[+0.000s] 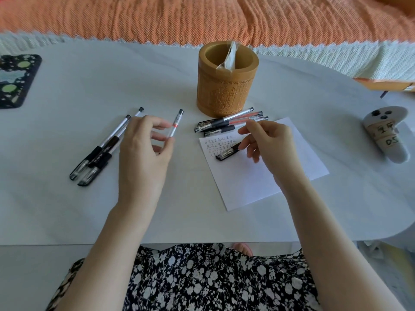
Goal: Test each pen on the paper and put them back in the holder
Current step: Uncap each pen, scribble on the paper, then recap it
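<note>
A carved bamboo pen holder [226, 90] stands at the back middle of the white table, with only a clear plastic wrapper [229, 57] inside. Several capped pens [224, 125] lie in a pile just in front of it. Two black-capped pens [98, 156] lie side by side at the left. My left hand [143, 153] pinches the lower end of a clear red-ink pen [176, 123] between thumb and fingers. My right hand [271, 144] holds a black-capped pen [228, 151] over the sheet of paper [258, 180], which has rows of small written marks at its top.
A black patterned ruler-like stencil [15, 81] lies at the far left. A grey controller with taped labels [386, 135] lies at the right edge. An orange blanket [202, 16] lies beyond the table. The table's front edge [179, 243] is close to my lap.
</note>
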Action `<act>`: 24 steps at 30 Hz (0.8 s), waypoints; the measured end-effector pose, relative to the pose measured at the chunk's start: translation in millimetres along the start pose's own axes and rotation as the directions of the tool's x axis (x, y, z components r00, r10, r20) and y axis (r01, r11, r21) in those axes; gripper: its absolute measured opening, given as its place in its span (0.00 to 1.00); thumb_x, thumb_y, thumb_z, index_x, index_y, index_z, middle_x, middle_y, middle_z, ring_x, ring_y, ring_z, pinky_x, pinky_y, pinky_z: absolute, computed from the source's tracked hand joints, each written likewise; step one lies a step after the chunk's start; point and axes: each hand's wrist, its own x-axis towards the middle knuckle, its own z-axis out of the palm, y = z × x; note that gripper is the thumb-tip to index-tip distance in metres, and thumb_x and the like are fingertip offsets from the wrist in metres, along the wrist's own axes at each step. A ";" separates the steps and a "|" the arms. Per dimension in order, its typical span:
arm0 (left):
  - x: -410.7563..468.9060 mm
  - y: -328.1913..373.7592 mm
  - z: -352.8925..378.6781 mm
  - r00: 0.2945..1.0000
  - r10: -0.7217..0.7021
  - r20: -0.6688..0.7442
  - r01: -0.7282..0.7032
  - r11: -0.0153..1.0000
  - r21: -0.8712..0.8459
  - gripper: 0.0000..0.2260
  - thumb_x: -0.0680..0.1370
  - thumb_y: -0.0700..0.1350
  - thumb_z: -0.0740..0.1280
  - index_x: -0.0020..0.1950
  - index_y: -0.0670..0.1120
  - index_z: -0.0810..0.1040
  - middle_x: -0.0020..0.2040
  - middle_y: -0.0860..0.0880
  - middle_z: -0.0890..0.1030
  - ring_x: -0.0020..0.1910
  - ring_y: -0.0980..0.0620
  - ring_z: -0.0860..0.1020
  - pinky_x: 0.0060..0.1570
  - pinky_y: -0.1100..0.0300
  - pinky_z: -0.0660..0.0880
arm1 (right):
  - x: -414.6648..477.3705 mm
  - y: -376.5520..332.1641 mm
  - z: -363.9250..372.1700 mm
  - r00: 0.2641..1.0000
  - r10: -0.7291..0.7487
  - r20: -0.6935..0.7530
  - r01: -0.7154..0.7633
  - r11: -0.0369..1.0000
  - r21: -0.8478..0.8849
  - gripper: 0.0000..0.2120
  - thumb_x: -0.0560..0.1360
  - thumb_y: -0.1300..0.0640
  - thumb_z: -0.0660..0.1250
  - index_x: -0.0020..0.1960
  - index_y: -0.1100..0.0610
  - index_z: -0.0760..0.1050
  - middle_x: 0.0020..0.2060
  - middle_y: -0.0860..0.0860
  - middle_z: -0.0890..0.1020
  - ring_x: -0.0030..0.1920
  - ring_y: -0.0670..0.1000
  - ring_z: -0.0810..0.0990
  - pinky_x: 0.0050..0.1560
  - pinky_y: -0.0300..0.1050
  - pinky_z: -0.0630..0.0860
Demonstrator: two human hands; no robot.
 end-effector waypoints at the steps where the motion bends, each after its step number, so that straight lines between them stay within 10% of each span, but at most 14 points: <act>1: -2.4 5.3 0.3 0.999 0.035 0.021 -0.034 0.998 -0.060 0.08 0.74 0.36 0.68 0.50 0.45 0.75 0.50 0.49 0.76 0.42 0.56 0.78 0.39 0.70 0.75 | -1.5 -1.5 -0.7 1.000 -0.003 0.026 0.003 1.000 0.024 0.14 0.79 0.55 0.62 0.43 0.63 0.80 0.25 0.52 0.78 0.23 0.49 0.70 0.24 0.39 0.67; 6: -12.6 26.5 11.3 0.975 0.146 0.166 -0.090 0.949 -0.303 0.11 0.72 0.36 0.71 0.50 0.46 0.73 0.50 0.47 0.78 0.43 0.57 0.80 0.41 0.67 0.76 | -11.1 -9.3 5.8 0.948 -0.045 0.314 -0.015 0.983 0.185 0.20 0.73 0.44 0.66 0.47 0.63 0.79 0.26 0.51 0.75 0.26 0.51 0.66 0.26 0.39 0.63; 19: -21.3 28.6 26.9 0.921 0.016 0.388 0.020 0.996 -0.088 0.10 0.80 0.47 0.60 0.46 0.44 0.79 0.27 0.55 0.71 0.30 0.58 0.71 0.29 0.67 0.63 | -7.3 -5.1 0.9 0.990 -0.088 0.110 0.041 0.927 0.373 0.14 0.79 0.55 0.64 0.46 0.66 0.79 0.27 0.53 0.72 0.25 0.49 0.66 0.27 0.39 0.64; 24: -20.8 33.1 29.4 0.896 0.000 0.443 0.058 0.991 -0.119 0.09 0.80 0.46 0.59 0.50 0.45 0.78 0.37 0.56 0.78 0.35 0.60 0.71 0.34 0.70 0.65 | -11.6 -5.9 4.4 0.967 -0.075 0.245 -0.001 0.955 0.296 0.12 0.75 0.56 0.69 0.44 0.66 0.76 0.25 0.53 0.69 0.25 0.49 0.64 0.25 0.40 0.61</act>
